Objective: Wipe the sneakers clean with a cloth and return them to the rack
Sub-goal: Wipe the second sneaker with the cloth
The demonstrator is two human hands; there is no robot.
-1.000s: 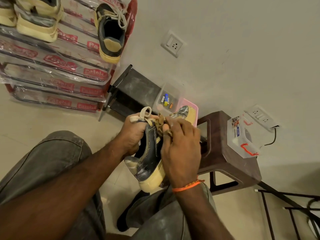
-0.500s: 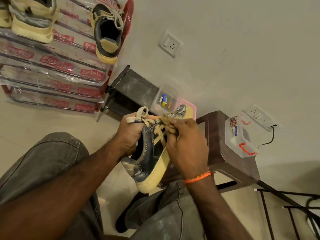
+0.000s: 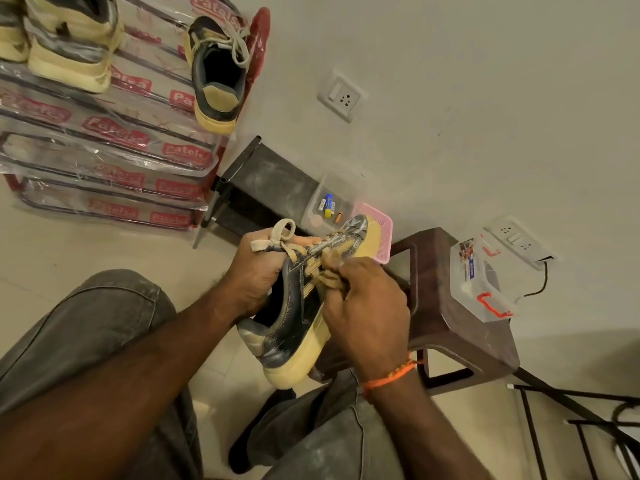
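Sneaker [image 3: 301, 306] gripped at collar by my left hand [image 3: 258, 271]; my right hand [image 3: 363, 306] pinches cloth [image 3: 330, 277] against its side.

Open floor tile [image 3: 52, 258] between the knees and the shoe rack [image 3: 104, 147], leaving a clear path from the lap toward the shelves. Top rack shelf partly taken: one sneaker on the rack [image 3: 216, 74] at its right end, bulkier shoes [image 3: 69, 39] at the left, a bare stretch of shelf between them. Lower shelves unoccupied, wrapped in plastic. To the right of the rack, a dark low stand [image 3: 263, 188] against the wall, then a clear box [image 3: 332, 202] and pink tray [image 3: 379, 233]. Brown stool [image 3: 460, 337] close on the right, carrying a plastic container [image 3: 485, 278]. Black metal frame [image 3: 571, 420] blocking the lower right corner.
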